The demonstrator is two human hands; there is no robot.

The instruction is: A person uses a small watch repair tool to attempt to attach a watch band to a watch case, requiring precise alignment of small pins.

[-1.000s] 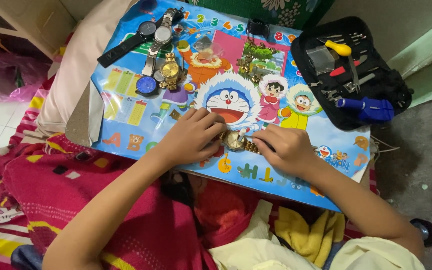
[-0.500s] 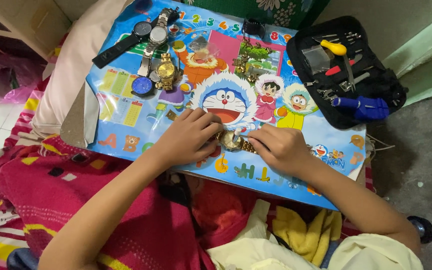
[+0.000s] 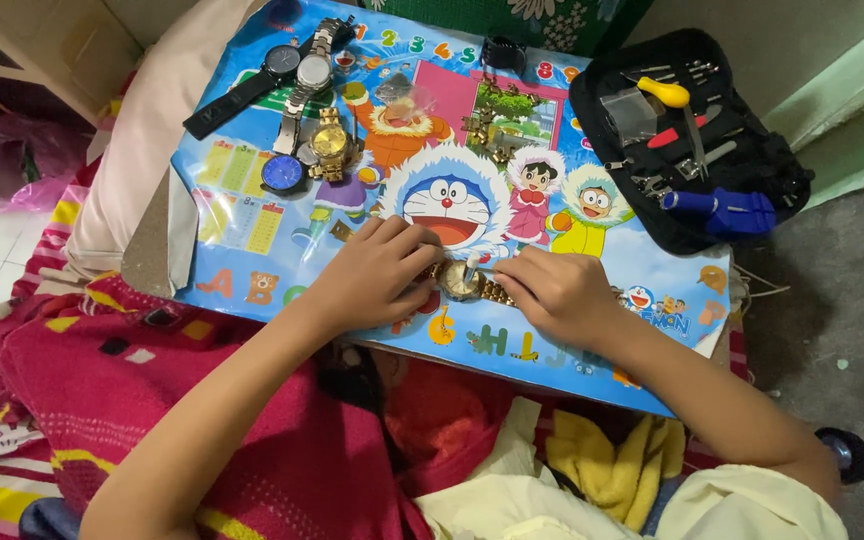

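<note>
Watch: a gold wristwatch (image 3: 460, 281) with a pale dial lies flat on the cartoon mat (image 3: 252, 215), near its front edge, between the two hands.
Left hand: the left hand (image 3: 377, 275) rests on the mat with its fingers (image 3: 414, 262) curled together and pressed on the watch's left side, holding it down.
Right hand: the right hand (image 3: 552, 292) lies on the watch's gold band; its fingers are pinched on a thin light-coloured tool (image 3: 470, 268) that stands tilted over the dial.
Mat: colourful, printed with cartoon figures, covering a bench (image 3: 147, 250) whose plain corner shows at the left.
Other watches: a black-strapped watch (image 3: 252, 82), a silver one (image 3: 310, 75), a gold one (image 3: 329, 143) and a blue-faced one (image 3: 281, 173) lie together at the mat's far left, well apart from the hands.
Tool case: a black open case (image 3: 742, 165) at the far right holds a yellow-handled tool (image 3: 664, 92), a red one and a blue one.
Cloth: a red patterned blanket (image 3: 152, 400) lies below the arms.
</note>
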